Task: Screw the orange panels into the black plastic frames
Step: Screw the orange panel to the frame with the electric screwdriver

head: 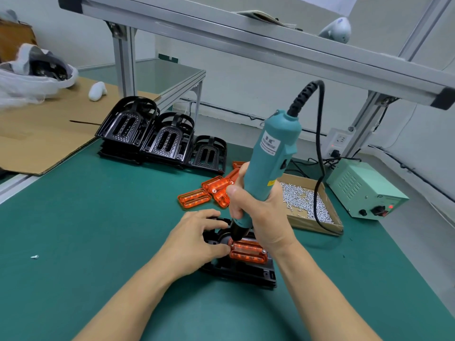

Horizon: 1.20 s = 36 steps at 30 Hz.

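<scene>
**Screwdriver on panel corner, frame steadied by left hand**

The right hand (258, 212) grips the teal electric screwdriver (268, 166) upright, tip at the upper left corner of the orange panel (247, 251). That panel sits in the black plastic frame (241, 271) on the green mat (98, 217). The left hand (194, 239) rests on the frame, fingers curled, thumb touching the panel's left edge. Beyond the frame lie loose orange panels (209, 190); to their right, a cardboard tray of screws (305, 203). Stacked black frames (157, 139) stand farther back left.
</scene>
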{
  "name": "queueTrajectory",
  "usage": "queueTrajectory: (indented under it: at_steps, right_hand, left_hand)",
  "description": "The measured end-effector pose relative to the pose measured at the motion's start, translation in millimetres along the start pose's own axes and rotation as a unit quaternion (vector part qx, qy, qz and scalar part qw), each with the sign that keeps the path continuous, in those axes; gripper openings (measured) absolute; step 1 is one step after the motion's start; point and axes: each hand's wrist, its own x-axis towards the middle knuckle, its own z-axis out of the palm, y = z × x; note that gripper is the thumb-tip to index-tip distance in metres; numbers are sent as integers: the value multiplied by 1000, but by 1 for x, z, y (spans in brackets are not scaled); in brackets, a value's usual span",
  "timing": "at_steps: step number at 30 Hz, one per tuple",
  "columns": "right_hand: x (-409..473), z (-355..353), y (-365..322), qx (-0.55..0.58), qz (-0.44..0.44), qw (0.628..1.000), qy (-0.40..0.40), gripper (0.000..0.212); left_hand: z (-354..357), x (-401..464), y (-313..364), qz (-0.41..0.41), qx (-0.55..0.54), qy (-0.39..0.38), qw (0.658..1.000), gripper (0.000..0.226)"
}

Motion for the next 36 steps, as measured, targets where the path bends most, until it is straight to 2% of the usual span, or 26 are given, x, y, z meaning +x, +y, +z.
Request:
queueTrajectory:
  at_steps: [6, 10, 14, 16, 19, 22, 26, 29, 32, 36]
  right_hand:
    - [0, -2, 1, 12, -13, 1000, 24, 27]
    - [-1, -7, 5, 47, -9, 997, 56, 24]
    - [1, -8, 3, 48, 1, 999, -11, 22]
    - [3, -7, -2, 42, -3, 999, -17, 22]
    - [12, -15, -21, 41, -23, 998, 43, 24]
    - [22, -36, -45, 2, -27, 988, 149, 21]
    - [15, -78, -57, -103, -8, 944, 312, 20]
    - [-4, -125, -58, -170, 74, 900, 395, 27]
    - [-35, -172, -53, -230, 212, 859, 405, 35]
    - [-77, -209, -43, -365, 364, 784, 346, 39]
  left_hand:
    - [1, 0, 0, 1, 4, 9, 1000, 47]
    - [4, 0, 2, 7, 12, 11, 1000, 44]
    - [8, 2, 5, -1, 22, 24, 999, 42]
    - [8, 2, 6, -2, 26, 26, 999, 41]
    - [8, 2, 7, 1, 30, 29, 999, 42]
    - [9, 1, 6, 6, 33, 32, 999, 42]
    - [9, -2, 3, 14, 37, 43, 998, 41]
    - [10, -3, 2, 13, 35, 49, 998, 41]
    - [11, -4, 2, 13, 33, 56, 998, 40]
    - [10, -4, 4, 13, 30, 60, 998, 38]
